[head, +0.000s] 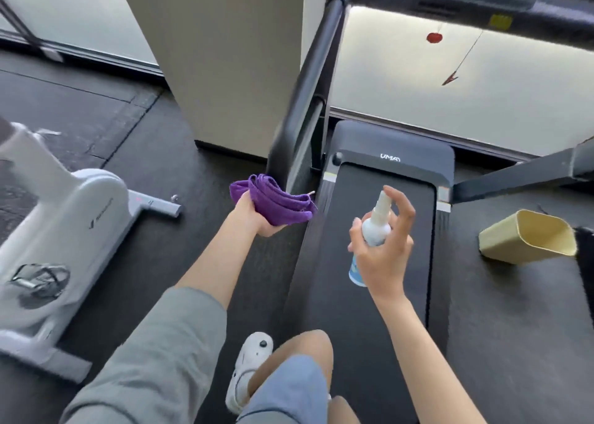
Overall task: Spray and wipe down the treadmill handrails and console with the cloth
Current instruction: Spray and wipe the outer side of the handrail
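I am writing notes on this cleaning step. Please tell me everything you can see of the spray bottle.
The spray bottle is small, of white plastic as it looks, with a blue and white label low on its body and a slim white spray head on top. It is held nearly upright, tilted slightly, above the treadmill belt. The right hand grips it round the middle, with the forefinger raised over the spray head. Nothing else touches it. No spray is visible.

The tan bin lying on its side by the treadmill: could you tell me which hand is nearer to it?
Right. The right hand, gripping the spray bottle over the belt, is just left of the tan bin. The left hand, holding the purple cloth, is farther left.
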`<state>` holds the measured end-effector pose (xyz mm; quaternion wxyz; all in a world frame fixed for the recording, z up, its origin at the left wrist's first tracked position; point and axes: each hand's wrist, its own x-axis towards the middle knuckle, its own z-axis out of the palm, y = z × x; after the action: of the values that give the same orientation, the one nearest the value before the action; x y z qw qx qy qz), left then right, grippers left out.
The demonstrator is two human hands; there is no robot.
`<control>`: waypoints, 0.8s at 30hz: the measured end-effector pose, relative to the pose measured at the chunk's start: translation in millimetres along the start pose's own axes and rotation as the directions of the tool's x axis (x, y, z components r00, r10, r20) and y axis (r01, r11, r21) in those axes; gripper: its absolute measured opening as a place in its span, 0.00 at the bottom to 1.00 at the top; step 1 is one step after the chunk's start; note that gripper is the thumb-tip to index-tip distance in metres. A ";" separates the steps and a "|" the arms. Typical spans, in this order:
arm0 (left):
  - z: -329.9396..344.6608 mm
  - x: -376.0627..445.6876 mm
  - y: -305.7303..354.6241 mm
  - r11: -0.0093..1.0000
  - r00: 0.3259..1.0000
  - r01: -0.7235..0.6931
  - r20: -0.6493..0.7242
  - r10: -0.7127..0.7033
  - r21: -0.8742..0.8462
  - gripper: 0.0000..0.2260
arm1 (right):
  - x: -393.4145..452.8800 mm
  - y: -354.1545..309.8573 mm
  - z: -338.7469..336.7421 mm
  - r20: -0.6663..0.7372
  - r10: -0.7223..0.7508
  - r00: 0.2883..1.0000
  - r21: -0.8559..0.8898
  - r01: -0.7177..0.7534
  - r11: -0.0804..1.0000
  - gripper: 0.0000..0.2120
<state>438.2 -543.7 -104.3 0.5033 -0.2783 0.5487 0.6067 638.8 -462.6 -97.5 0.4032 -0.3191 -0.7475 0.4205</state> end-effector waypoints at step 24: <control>50.2 -8.9 -23.9 0.722 0.968 -0.212 -0.242 0.064 -0.659 0.16 | 161.8 1.0 23.7 0.512 -0.155 0.845 0.170 0.077 0.982 0.30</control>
<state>473.9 -501.5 -93.3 0.2615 -0.4610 0.3561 0.7695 542.0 -338.9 -51.9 0.2313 -0.1171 -0.8147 0.5186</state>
